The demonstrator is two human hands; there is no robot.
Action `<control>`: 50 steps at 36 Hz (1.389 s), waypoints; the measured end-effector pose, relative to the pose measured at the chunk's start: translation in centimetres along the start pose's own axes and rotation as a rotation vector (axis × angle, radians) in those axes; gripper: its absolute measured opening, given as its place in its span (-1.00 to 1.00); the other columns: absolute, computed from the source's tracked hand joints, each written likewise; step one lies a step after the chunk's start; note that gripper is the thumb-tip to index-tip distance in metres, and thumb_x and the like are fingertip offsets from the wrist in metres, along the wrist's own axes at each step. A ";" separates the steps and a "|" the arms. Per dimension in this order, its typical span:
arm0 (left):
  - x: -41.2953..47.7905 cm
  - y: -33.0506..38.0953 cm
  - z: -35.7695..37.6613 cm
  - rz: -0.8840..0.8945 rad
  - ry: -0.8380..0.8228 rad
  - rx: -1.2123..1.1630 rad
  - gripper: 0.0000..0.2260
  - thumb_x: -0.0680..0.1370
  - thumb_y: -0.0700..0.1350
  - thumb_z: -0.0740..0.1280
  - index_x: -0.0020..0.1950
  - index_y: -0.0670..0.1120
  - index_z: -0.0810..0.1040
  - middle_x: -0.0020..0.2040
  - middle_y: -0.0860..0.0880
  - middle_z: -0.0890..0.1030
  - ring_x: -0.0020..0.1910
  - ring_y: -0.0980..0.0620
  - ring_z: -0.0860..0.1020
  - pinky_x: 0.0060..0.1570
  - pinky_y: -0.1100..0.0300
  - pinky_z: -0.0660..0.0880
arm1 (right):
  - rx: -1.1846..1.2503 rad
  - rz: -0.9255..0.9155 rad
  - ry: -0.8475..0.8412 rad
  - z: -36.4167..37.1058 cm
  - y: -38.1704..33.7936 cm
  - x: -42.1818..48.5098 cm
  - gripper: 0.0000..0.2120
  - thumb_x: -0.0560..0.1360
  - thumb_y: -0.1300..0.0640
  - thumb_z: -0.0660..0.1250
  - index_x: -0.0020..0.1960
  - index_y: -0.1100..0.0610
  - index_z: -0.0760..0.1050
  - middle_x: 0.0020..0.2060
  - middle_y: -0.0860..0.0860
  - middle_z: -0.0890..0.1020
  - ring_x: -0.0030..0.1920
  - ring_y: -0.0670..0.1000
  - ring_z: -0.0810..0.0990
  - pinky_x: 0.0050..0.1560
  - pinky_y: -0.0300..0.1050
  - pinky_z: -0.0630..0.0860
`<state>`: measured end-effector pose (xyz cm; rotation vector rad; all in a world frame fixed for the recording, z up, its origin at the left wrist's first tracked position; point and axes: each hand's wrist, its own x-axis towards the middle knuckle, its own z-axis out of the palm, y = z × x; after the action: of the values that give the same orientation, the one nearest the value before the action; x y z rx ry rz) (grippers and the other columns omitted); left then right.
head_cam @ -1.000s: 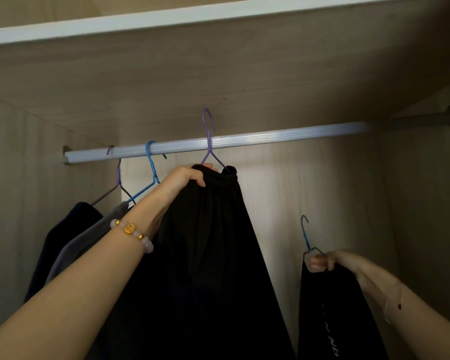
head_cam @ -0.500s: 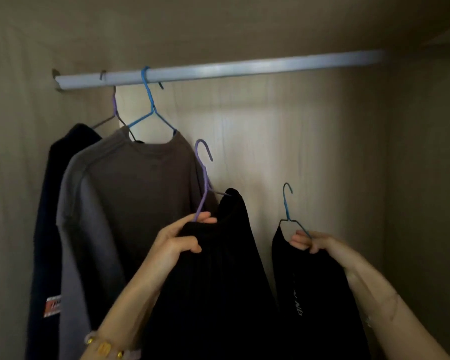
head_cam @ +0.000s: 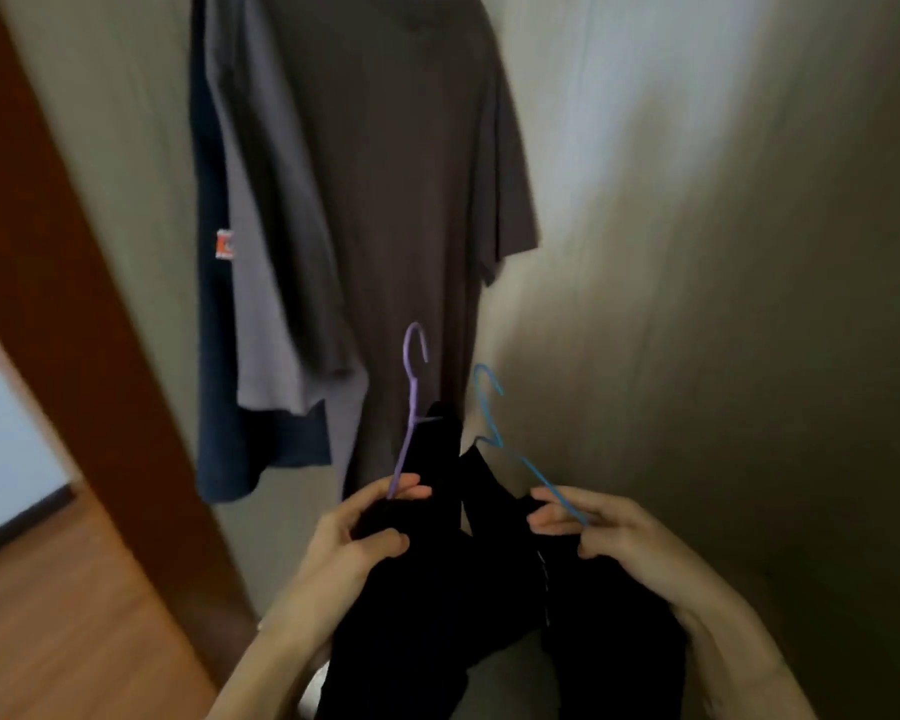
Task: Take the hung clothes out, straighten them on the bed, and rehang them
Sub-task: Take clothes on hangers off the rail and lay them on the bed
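Observation:
My left hand [head_cam: 357, 527] grips a black garment [head_cam: 427, 589] on a purple hanger [head_cam: 411, 392], held low in front of me. Just to its right, my right hand [head_cam: 593, 527] holds a second black garment [head_cam: 609, 615] on a blue hanger [head_cam: 494, 418]. Both hangers are off the rail, with their hooks pointing up and free. Behind them a brown-grey T-shirt [head_cam: 396, 174] and a dark navy garment [head_cam: 214, 356] with an orange label hang inside the wardrobe. The rail is out of view.
The wardrobe's pale back wall [head_cam: 697, 252] fills the right side. A reddish-brown wooden door edge [head_cam: 63, 304] slants down the left, with wooden floor [head_cam: 63, 615] below it.
Both hands have brought their hangers and black garments down and closer together, away from the rail. My view has dropped from the rail to the lower wardrobe and floor.

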<state>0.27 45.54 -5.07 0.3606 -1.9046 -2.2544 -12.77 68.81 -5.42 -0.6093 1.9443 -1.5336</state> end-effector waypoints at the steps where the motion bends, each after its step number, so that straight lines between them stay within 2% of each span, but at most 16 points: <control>1: -1.4 -0.7 -0.3 -0.009 0.032 -0.023 -0.49 0.20 -0.28 0.35 0.16 -0.11 0.56 0.12 -0.05 0.65 0.03 -0.12 0.57 -0.03 0.19 0.52 | -0.025 0.007 -0.055 0.6 0.4 -0.2 -0.42 0.12 0.35 0.13 0.08 0.05 0.55 -0.18 -0.07 0.72 -0.09 -0.20 0.69 -0.15 -0.48 0.49; 3: -4.2 -1.5 -1.0 -0.002 0.123 -0.045 -0.43 0.11 -0.21 0.41 0.13 -0.12 0.59 0.11 -0.05 0.66 0.08 -0.09 0.56 0.10 0.11 0.43 | -0.093 0.018 -0.169 1.9 1.0 -0.2 -0.40 0.13 0.33 0.12 0.12 0.02 0.54 -0.18 -0.10 0.73 -0.04 -0.19 0.69 -0.11 -0.45 0.48; 5: -7.2 -2.3 -2.0 0.000 0.224 -0.063 -0.45 0.09 -0.17 0.41 0.09 -0.11 0.63 0.09 -0.10 0.66 0.04 -0.09 0.57 0.07 0.11 0.43 | -0.150 0.015 -0.286 3.5 1.2 0.1 -0.39 0.14 0.32 0.13 0.14 -0.01 0.53 -0.15 -0.13 0.74 0.01 -0.18 0.68 -0.04 -0.40 0.49; 7: -10.4 -2.7 -2.9 -0.010 0.302 -0.075 -0.50 0.19 -0.32 0.39 0.13 -0.16 0.60 0.02 -0.14 0.66 -0.15 -0.01 0.62 -0.15 0.24 0.52 | -0.183 0.012 -0.398 5.6 1.1 0.5 -0.39 0.16 0.32 0.14 0.15 -0.02 0.52 -0.14 -0.15 0.74 0.02 -0.20 0.67 -0.02 -0.42 0.50; 9: -13.3 -3.3 -3.6 -0.002 0.413 -0.023 -0.57 0.35 -0.50 0.24 0.15 -0.23 0.55 -0.15 -0.07 0.68 -0.39 0.10 0.59 -0.41 0.37 0.48 | -0.218 0.003 -0.501 7.8 0.8 0.8 -0.41 0.18 0.32 0.14 0.15 -0.01 0.52 -0.13 -0.11 0.73 0.02 -0.20 0.67 -0.03 -0.46 0.48; 10: -14.7 -3.6 -3.9 0.002 0.477 0.009 -0.57 0.38 -0.54 0.19 0.14 -0.22 0.56 -0.20 -0.02 0.69 -0.41 0.12 0.57 -0.45 0.40 0.45 | -0.232 -0.001 -0.550 9.0 0.5 0.9 -0.42 0.19 0.32 0.15 0.15 -0.02 0.51 -0.12 -0.10 0.72 0.00 -0.21 0.67 -0.04 -0.47 0.48; 14: -20.1 -4.0 -5.2 0.035 0.679 0.052 -0.55 0.23 -0.36 0.28 0.10 -0.15 0.59 -0.02 0.00 0.70 -0.09 0.13 0.63 -0.19 0.43 0.51 | -0.273 -0.032 -0.697 13.2 -0.3 1.8 -0.48 0.25 0.32 0.19 0.13 -0.06 0.51 -0.13 -0.14 0.73 -0.01 -0.25 0.67 -0.10 -0.49 0.48; 18: -25.2 -4.2 -7.4 0.051 0.894 0.023 -0.51 0.18 -0.31 0.26 0.09 -0.16 0.61 0.07 -0.05 0.68 0.09 0.07 0.61 0.02 0.35 0.54 | -0.338 -0.071 -0.831 18.5 -0.9 3.1 -0.45 0.46 0.55 0.14 0.12 -0.06 0.52 -0.16 -0.20 0.73 -0.04 -0.25 0.67 -0.13 -0.48 0.49; 24: -29.4 -4.4 -11.9 0.047 1.081 0.009 -0.57 0.22 -0.31 0.28 0.07 -0.14 0.61 -0.01 -0.02 0.70 -0.03 0.06 0.62 -0.12 0.38 0.55 | -0.301 -0.111 -0.890 28.1 -1.7 4.9 -0.66 0.52 0.50 0.21 0.14 0.19 0.57 -0.26 -0.04 0.67 -0.21 -0.27 0.66 -0.15 -0.50 0.50; 26: -30.1 -4.3 -13.8 0.039 1.149 -0.010 -0.60 0.25 -0.28 0.32 0.07 -0.14 0.61 -0.01 -0.01 0.70 -0.02 0.03 0.62 -0.08 0.36 0.55 | -0.283 -0.111 -0.922 31.2 -2.3 6.1 -0.69 0.53 0.48 0.21 0.10 0.18 0.58 -0.26 -0.01 0.64 -0.24 -0.27 0.64 -0.14 -0.50 0.49; 30: -30.9 -3.5 -18.3 0.046 1.216 -0.123 -0.62 0.28 -0.19 0.43 0.10 -0.14 0.62 0.07 -0.09 0.67 0.05 -0.12 0.60 0.10 0.05 0.50 | -0.297 -0.141 -0.996 37.5 -4.3 9.1 -0.68 0.53 0.46 0.23 0.04 0.10 0.60 -0.32 -0.06 0.65 -0.25 -0.25 0.63 -0.12 -0.49 0.47; 32: -31.2 -3.0 -21.2 0.061 1.253 -0.160 -0.66 0.35 -0.23 0.46 0.12 -0.14 0.61 0.07 -0.13 0.66 0.03 -0.15 0.59 0.08 0.05 0.50 | -0.315 -0.166 -1.008 40.7 -5.5 10.6 -0.68 0.52 0.48 0.23 0.04 0.12 0.60 -0.31 -0.05 0.64 -0.28 -0.24 0.62 -0.15 -0.53 0.46; 35: -31.8 -1.8 -25.1 0.097 1.300 -0.192 -0.73 0.48 -0.35 0.31 0.13 -0.15 0.59 0.07 -0.14 0.66 0.02 -0.13 0.60 -0.01 0.13 0.55 | -0.313 -0.210 -0.999 45.1 -7.3 12.3 -0.69 0.51 0.50 0.22 0.05 0.18 0.59 -0.33 -0.05 0.65 -0.27 -0.25 0.61 -0.13 -0.54 0.46; 39: -32.8 -0.4 -30.1 0.118 1.360 -0.222 -0.72 0.49 -0.42 0.24 0.07 -0.14 0.60 0.07 -0.11 0.66 0.00 -0.15 0.59 0.07 -0.02 0.50 | -0.274 -0.240 -1.001 50.9 -9.8 14.2 -0.68 0.52 0.46 0.23 0.03 0.11 0.62 -0.33 -0.05 0.69 -0.22 -0.22 0.64 -0.09 -0.53 0.48; 44: -33.3 -0.1 -34.6 0.155 1.461 -0.293 -0.72 0.39 -0.37 0.29 -0.09 -0.05 0.66 0.03 -0.12 0.67 -0.11 -0.11 0.59 -0.11 0.08 0.52 | -0.241 -0.268 -1.063 57.5 -12.1 16.3 -0.72 0.55 0.38 0.24 0.08 0.09 0.62 -0.27 -0.05 0.70 -0.14 -0.24 0.65 -0.07 -0.59 0.43; 50: -33.5 0.0 -39.4 0.132 1.638 -0.233 -0.71 0.47 -0.44 0.21 0.01 -0.15 0.60 0.02 -0.13 0.66 -0.14 -0.02 0.63 -0.29 0.26 0.56 | -0.206 -0.314 -1.163 65.8 -14.3 20.4 -0.70 0.55 0.38 0.24 0.06 0.06 0.62 -0.24 -0.04 0.70 -0.15 -0.23 0.65 -0.06 -0.59 0.44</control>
<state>43.73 17.74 -8.66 1.3700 -0.6979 -1.1303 17.67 5.36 -5.86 -1.5208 1.0989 -0.7606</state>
